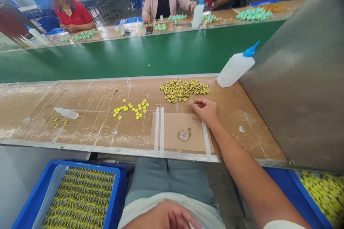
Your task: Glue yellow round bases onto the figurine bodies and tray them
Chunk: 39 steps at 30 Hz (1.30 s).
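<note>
Beside the lower right edge of a pile of small yellow and dark pieces [181, 90], my right hand [205, 109] pinches one small yellow piece between thumb and fingertips. My left hand [174, 216] is low at the bottom edge, blurred, in front of my lap; its fingers are curled near something whitish that I cannot make out. Taped to the table is a cardboard sheet [172, 128], with a round metallic disc [184, 135] on it. Several yellow discs [137, 113] lie scattered to the left of the sheet.
A white bottle with a blue nozzle [235, 69] stands by the metal panel [301, 78]. At left lies a small translucent bottle [67, 113]. Blue crates [122, 186] flank my legs below the table. Across the green belt [134, 57], several people sit with turquoise pieces.
</note>
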Available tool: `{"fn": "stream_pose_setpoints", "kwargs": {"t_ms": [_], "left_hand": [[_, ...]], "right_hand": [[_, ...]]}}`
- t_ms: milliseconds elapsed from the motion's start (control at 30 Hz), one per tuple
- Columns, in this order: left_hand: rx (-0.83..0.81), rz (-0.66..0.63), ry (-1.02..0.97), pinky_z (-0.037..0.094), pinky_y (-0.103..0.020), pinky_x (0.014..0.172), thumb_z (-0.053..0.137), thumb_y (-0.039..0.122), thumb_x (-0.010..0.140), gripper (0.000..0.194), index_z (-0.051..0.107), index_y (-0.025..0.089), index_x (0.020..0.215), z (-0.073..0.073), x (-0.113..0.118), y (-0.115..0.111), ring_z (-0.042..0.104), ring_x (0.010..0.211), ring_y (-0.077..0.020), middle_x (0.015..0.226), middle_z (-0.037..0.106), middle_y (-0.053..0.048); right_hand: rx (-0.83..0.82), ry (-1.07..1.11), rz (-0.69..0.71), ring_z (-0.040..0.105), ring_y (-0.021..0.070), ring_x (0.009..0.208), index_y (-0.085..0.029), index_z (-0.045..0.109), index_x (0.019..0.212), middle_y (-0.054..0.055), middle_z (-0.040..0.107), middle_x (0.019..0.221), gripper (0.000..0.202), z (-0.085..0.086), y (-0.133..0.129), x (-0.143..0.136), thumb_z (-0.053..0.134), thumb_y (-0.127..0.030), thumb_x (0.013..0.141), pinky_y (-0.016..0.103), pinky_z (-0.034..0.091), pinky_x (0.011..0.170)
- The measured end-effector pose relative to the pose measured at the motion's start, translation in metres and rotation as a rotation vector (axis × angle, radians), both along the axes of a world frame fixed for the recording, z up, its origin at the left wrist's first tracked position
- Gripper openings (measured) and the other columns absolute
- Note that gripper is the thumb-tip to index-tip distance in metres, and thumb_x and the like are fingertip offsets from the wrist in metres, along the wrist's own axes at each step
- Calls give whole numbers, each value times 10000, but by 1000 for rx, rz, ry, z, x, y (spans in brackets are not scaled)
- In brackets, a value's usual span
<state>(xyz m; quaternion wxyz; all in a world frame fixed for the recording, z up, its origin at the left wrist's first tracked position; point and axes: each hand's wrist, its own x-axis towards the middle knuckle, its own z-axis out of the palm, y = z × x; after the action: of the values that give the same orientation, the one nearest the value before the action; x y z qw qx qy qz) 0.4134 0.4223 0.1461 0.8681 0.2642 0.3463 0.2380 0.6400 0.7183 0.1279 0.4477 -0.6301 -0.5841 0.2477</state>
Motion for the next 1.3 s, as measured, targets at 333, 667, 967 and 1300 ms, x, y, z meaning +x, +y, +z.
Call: {"fn": "stream_pose_setpoints", "kwargs": {"t_ms": [333,667,967,1300], "left_hand": [[-148,584,-250,531,-145,580,949,298,640,272,797,237,857,28,-5,28,732,679,-105,842,757,-27],[-148,761,-80,573,-115,681,941,249,660,283,823,198,912,27,-12,39,734,773,-86,1016,788,-76],[-6,866,48,605,-129,677,975,219,581,394,828,220,947,29,-23,65,739,699,-94,912,806,-63],[77,971,106,613,-134,720,952,234,628,351,817,167,945,23,-38,96,749,748,-109,970,804,-92]], "right_hand": [[86,243,21,641,189,656,-110,758,1047,83,719,855,440,-9,-1,1,798,-442,761,291,556,592],[-17,406,45,661,202,593,-119,741,893,83,717,801,521,-3,0,4,871,-546,625,321,603,555],[-108,641,65,751,245,780,-151,709,869,87,734,843,557,9,0,12,933,-585,600,298,670,682],[-63,786,24,724,184,679,-161,751,857,46,718,767,568,14,0,13,970,-580,541,220,629,555]]}}
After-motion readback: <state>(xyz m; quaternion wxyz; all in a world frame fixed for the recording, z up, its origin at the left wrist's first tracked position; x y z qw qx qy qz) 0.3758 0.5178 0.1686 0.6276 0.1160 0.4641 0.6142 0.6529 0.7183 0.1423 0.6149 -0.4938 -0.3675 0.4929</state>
